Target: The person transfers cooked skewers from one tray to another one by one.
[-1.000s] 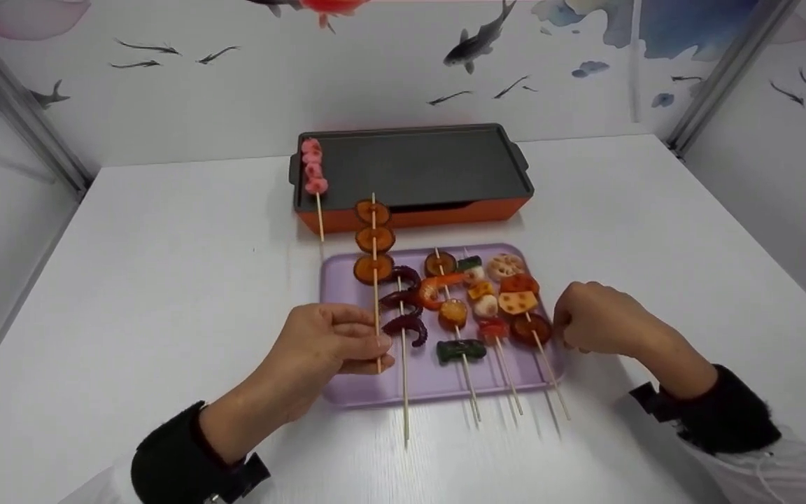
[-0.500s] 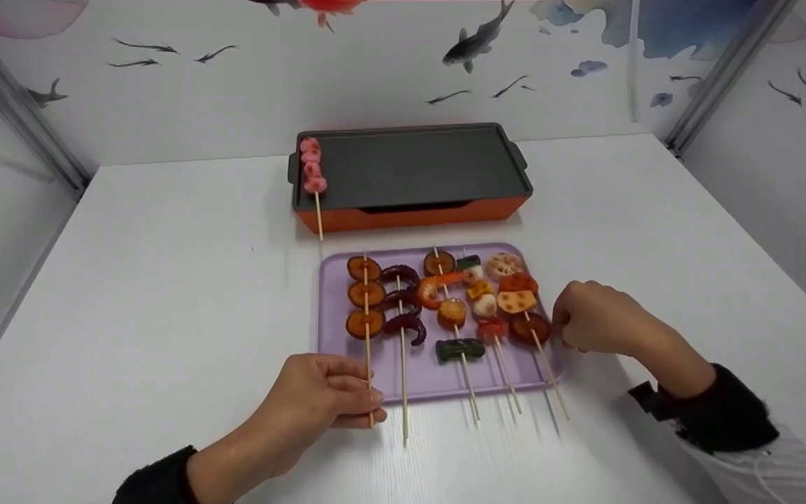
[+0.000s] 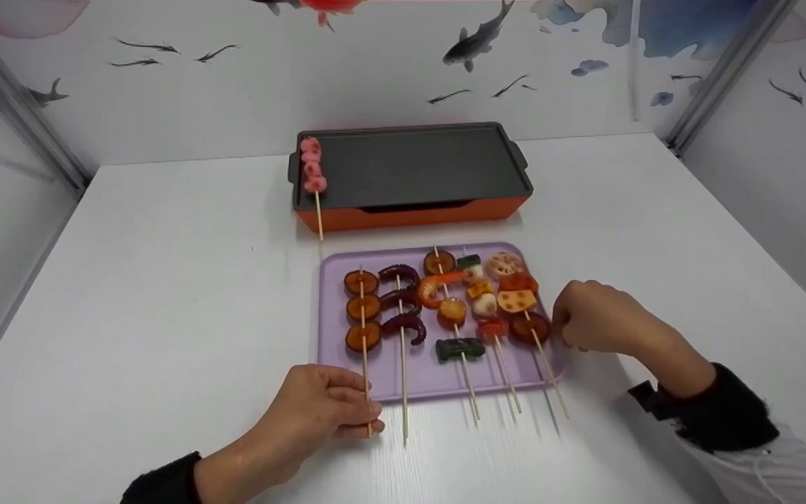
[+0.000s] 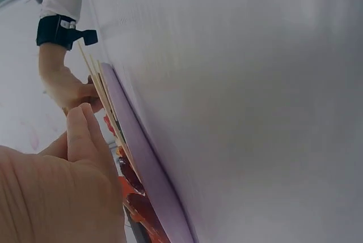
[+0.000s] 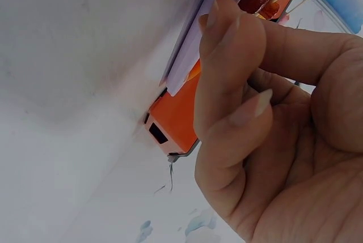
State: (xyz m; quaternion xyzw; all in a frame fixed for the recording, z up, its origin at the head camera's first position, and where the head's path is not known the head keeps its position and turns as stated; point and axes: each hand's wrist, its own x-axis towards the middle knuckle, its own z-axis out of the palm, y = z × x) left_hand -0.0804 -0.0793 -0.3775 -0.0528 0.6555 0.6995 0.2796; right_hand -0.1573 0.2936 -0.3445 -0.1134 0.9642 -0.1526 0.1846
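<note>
My left hand (image 3: 329, 413) pinches the lower stick of a skewer threaded with three round brown-rimmed orange slices (image 3: 363, 308), which look like mushroom caps. That skewer lies over the left side of a lilac tray (image 3: 431, 385). Beside it on the tray is a skewer of dark purple octopus tentacles (image 3: 403, 301). Further right lie a shrimp-and-corn skewer (image 3: 452, 313), a mixed skewer (image 3: 485, 306) and a lotus-root skewer (image 3: 517, 302). With fingers curled, my right hand (image 3: 599, 318) stays at the tray's right edge; its fingertips (image 5: 218, 19) overlap the rim and nothing shows between them.
Behind the tray stands an orange grill (image 3: 410, 217) with a black plate (image 3: 410, 168). A pink skewer (image 3: 313, 168) lies at the plate's left end, its stick overhanging the front. White panels with painted fish enclose the white table (image 3: 200, 280).
My left hand has come down towards me, lowering the skewer of orange slices from above the tray's far edge onto the tray's left side. My right hand has stayed put.
</note>
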